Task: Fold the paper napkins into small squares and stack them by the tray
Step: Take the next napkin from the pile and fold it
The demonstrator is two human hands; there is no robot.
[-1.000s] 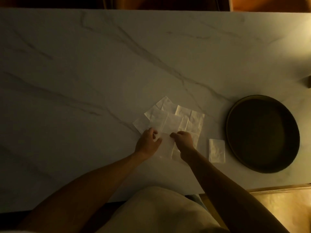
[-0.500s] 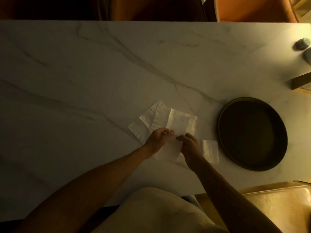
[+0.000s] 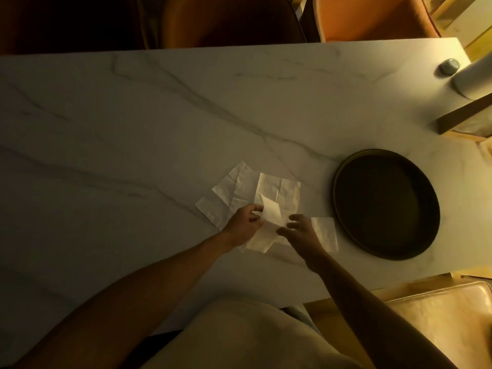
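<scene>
Several unfolded white paper napkins [image 3: 239, 193] lie overlapping on the marble table [image 3: 133, 129], left of a round dark tray [image 3: 386, 203]. My left hand [image 3: 243, 222] pinches the top napkin [image 3: 269, 217], whose far edge is lifted and bent over towards me. My right hand [image 3: 299, 230] hovers at that napkin's right side, fingers spread, its thumb at the paper's edge. One folded napkin [image 3: 326, 231] lies flat between my right hand and the tray, partly hidden by the hand.
At the table's right end stand a white roll [image 3: 474, 78], a small grey round object [image 3: 449, 66] and a dark wooden-edged box [image 3: 466, 118]. Chairs [image 3: 229, 20] stand beyond the far edge. A tan cushion [image 3: 447, 315] sits at lower right.
The top napkin's far edge has come up and over towards me in my left hand. My right hand has let go and opened beside it. The camera has tilted up.
</scene>
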